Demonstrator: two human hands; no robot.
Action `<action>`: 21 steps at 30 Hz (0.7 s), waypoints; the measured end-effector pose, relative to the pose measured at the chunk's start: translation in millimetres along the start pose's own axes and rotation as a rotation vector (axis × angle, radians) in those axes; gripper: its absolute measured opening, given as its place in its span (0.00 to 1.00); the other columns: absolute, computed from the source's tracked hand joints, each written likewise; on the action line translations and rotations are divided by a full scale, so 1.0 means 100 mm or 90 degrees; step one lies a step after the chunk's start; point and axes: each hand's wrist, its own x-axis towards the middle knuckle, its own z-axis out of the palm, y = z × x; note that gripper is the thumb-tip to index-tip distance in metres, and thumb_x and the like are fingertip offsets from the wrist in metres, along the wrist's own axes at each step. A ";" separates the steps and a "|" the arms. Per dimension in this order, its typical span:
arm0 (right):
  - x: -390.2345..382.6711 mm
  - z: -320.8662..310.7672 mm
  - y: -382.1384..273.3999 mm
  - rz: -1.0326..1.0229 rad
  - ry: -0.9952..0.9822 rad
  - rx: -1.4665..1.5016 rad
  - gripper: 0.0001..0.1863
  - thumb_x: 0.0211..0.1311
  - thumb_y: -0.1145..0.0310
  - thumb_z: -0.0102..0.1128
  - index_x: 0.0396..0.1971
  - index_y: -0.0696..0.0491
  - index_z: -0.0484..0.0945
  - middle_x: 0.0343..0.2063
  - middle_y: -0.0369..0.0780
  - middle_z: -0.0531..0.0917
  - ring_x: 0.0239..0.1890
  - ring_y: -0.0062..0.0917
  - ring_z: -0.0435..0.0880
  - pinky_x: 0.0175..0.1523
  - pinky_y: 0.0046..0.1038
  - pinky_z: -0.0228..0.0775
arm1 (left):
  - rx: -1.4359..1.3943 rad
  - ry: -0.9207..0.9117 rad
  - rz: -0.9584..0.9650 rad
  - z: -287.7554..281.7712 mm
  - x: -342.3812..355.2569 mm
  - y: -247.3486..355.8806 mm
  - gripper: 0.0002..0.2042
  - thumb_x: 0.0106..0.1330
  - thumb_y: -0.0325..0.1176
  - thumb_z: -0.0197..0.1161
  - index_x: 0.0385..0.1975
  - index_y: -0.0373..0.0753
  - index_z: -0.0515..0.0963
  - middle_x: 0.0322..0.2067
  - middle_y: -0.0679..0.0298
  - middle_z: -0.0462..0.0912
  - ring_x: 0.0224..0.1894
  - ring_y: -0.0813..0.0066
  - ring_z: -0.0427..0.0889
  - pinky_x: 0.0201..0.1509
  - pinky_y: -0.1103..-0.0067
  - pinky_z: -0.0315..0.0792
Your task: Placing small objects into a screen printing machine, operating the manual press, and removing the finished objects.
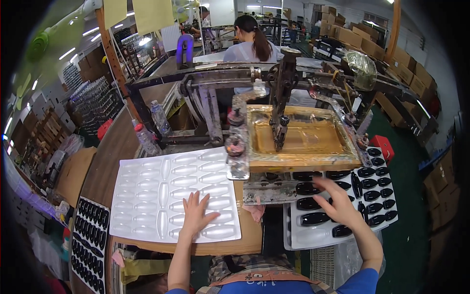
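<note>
Left hand (196,215) flat, fingers spread, pinning empty clear blister tray (161,196) on table (247,240). Right hand (338,206) open over black inserts (313,218) in white tray (296,230), gripping nothing. Best keep clear tray pinned, lift inserts one by one.

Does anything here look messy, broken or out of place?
Mostly tidy. On the right tray, beside the right hand, a few black pieces stand turned against the neat rows. The left hand rests flat on the empty white tray.
</note>
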 end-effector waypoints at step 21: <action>-0.44 -0.28 0.20 0.318 -0.003 -0.087 0.23 0.41 0.69 0.65 0.39 0.57 0.68 0.23 0.38 0.75 0.16 0.17 0.67 0.22 0.18 0.61 | -0.114 0.176 0.100 -0.51 0.18 0.61 0.21 0.53 0.33 0.59 0.49 0.37 0.68 0.48 0.53 0.68 0.56 0.53 0.61 0.62 0.62 0.46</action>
